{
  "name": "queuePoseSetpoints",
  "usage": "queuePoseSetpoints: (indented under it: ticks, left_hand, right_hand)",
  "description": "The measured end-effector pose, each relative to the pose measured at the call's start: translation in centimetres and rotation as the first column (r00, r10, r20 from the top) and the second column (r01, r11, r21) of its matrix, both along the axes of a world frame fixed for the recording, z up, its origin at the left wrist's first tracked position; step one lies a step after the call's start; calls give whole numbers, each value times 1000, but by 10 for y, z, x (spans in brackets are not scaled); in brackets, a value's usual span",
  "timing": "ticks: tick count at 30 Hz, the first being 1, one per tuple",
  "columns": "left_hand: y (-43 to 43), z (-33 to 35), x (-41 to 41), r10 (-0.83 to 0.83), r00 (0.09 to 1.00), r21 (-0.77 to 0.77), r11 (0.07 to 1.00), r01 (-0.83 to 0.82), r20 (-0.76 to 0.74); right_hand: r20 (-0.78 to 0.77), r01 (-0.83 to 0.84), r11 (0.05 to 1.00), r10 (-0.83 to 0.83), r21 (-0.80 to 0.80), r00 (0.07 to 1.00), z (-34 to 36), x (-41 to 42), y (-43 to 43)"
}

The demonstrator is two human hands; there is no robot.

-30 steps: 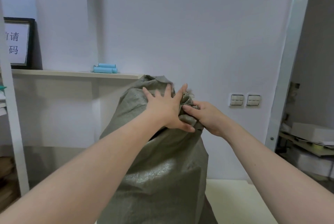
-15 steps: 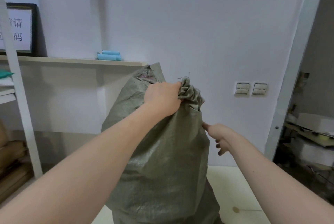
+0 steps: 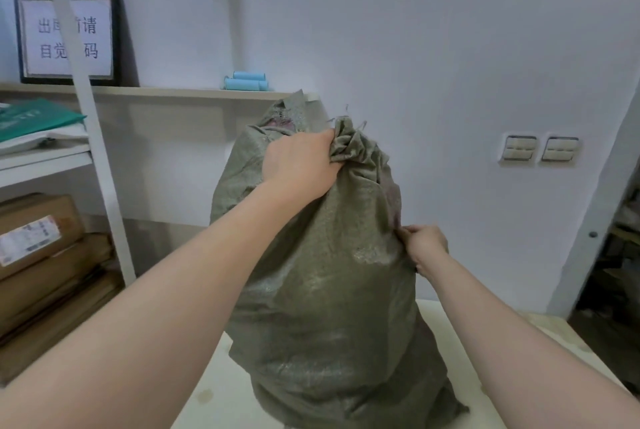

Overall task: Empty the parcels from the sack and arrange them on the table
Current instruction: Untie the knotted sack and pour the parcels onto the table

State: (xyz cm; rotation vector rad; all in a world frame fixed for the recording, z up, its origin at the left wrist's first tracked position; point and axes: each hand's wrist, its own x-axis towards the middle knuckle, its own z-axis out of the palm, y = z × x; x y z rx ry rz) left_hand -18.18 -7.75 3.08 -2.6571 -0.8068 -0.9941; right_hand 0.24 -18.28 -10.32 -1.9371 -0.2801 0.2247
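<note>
Sack (image 3: 322, 283) neck bunched inside left hand (image 3: 301, 165) grip

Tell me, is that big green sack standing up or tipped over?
Upright: the sack stands on the table, left hand gripping its bunched top.

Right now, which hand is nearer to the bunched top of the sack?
Left. The left hand grips the bunched top itself; the right hand pinches the sack's right side, lower down.
</note>
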Motion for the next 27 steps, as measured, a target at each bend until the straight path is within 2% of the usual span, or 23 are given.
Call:
queuePoseSetpoints:
  ticks: [4, 8, 12, 17, 21, 23, 27]
  left_hand:
    - [5, -2, -11, 15, 999, -28, 1000, -14, 30]
    - [8, 2, -16, 71, 994, -77, 995, -65, 82]
    - [3, 12, -9, 60, 992, -150, 988, -43, 108]
    - [-14, 16, 5, 34, 981, -210, 978, 7, 190]
    - [-1, -5, 12, 9, 958, -382, 918, 105, 286]
    - [9, -28, 14, 25, 952, -478, 869, 131, 306]
    - [19, -94, 19, 115, 969, -654, 755, 57, 217]
  right_hand:
    - [-80, 153, 980, -144, 128, 986, 1, 3, 10]
    - [-272, 233, 894, -132, 383, 953, 6, 6, 11]
    - [-291, 301, 844, -182, 444, 939, 20, 6, -2]
    - [-113, 355, 824, -341, 442, 933, 53, 10, -34]
    - [65, 373, 841, -430, 391, 901, 71, 14, -49]
    - [182, 336, 888, -403, 312, 897, 72, 17, -48]
    - [371, 245, 964, -267, 105, 890, 49, 15, -44]
